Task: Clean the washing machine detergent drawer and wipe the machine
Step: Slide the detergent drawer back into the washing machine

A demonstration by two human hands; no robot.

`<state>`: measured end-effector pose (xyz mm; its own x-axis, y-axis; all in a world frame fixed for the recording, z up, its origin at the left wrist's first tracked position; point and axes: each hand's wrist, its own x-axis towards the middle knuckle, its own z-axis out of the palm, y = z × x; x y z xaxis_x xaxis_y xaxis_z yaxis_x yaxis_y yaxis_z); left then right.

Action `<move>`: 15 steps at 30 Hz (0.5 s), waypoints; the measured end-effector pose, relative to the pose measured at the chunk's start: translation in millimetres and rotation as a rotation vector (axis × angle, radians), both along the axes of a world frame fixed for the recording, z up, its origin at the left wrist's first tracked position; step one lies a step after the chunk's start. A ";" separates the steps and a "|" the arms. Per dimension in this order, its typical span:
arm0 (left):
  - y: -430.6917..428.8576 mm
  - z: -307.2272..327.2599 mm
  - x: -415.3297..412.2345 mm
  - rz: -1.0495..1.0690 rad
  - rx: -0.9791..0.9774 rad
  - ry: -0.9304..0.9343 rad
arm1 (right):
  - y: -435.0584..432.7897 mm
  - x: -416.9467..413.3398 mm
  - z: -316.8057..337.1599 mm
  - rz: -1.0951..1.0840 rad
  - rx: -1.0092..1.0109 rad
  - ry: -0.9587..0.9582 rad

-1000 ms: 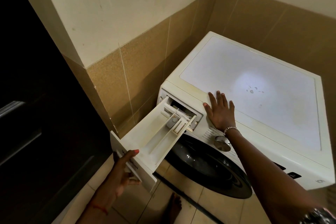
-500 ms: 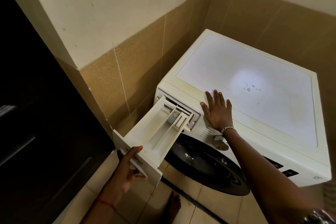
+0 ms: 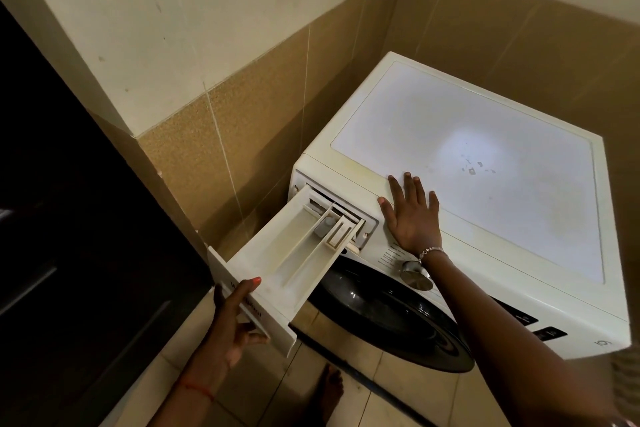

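Tan-tiled corner walls are framing the washing machine (image 3: 467, 163); left hand (image 3: 235, 319) is gripping the near-fully extended detergent drawer (image 3: 294, 260), right hand (image 3: 412, 215) is pressing flat, fingers straight, on top. Cleaning and wiping are remaining.

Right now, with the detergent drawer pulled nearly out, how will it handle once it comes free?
The detergent drawer looks like thin, hollow moulded plastic, so probably stiff and light. The left hand grips only its front panel, so the long body may dip at the rear on leaving the washing machine. Its smooth walls could be slippery if wet.
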<state>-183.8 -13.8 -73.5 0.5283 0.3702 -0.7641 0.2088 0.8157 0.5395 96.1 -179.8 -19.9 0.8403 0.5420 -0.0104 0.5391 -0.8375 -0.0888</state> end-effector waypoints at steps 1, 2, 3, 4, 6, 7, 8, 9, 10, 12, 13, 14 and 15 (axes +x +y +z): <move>-1.4 -1.0 0.1 0.007 0.006 -0.001 | -0.1 0.2 -0.5 -0.001 -0.001 0.000; -4.0 -0.9 0.6 0.016 0.003 -0.008 | -0.1 0.4 -0.7 -0.001 -0.001 0.000; -7.6 -0.2 1.9 0.024 -0.008 -0.021 | -0.2 0.4 -0.8 -0.001 -0.002 0.001; -11.6 1.4 4.0 0.034 -0.019 -0.041 | -0.1 0.3 -0.7 0.001 -0.003 0.003; -20.9 5.4 11.2 0.072 -0.027 -0.083 | 0.0 -0.6 -0.2 0.002 -0.001 0.008; -25.1 7.4 16.7 0.090 -0.031 -0.089 | -0.3 -0.7 0.4 0.001 0.001 0.008; -28.3 9.6 22.7 0.096 -0.037 -0.088 | -0.5 -0.9 0.9 0.000 0.003 0.008; -29.7 10.6 28.1 0.091 -0.039 -0.081 | -0.5 -1.2 1.3 0.001 0.005 0.007; -30.1 11.5 33.1 0.084 -0.032 -0.070 | -0.6 -1.1 1.4 0.001 0.007 0.006; -28.2 10.8 40.2 0.081 -0.027 -0.054 | -0.3 -1.1 1.5 0.003 0.015 0.010; -26.8 10.3 43.3 0.079 -0.027 -0.056 | -0.4 -0.9 1.4 0.004 0.018 0.013; -25.7 10.5 46.4 0.071 -0.025 -0.060 | -0.2 -0.9 1.3 0.005 0.017 0.012; -25.5 11.0 50.1 0.060 -0.018 -0.064 | -0.6 -0.6 0.9 0.005 0.014 0.010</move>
<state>-133.6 -39.3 -62.5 0.5533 0.3891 -0.7365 0.1245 0.8357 0.5350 95.5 -180.3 -19.0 0.8376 0.5462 -0.0114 0.5421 -0.8336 -0.1062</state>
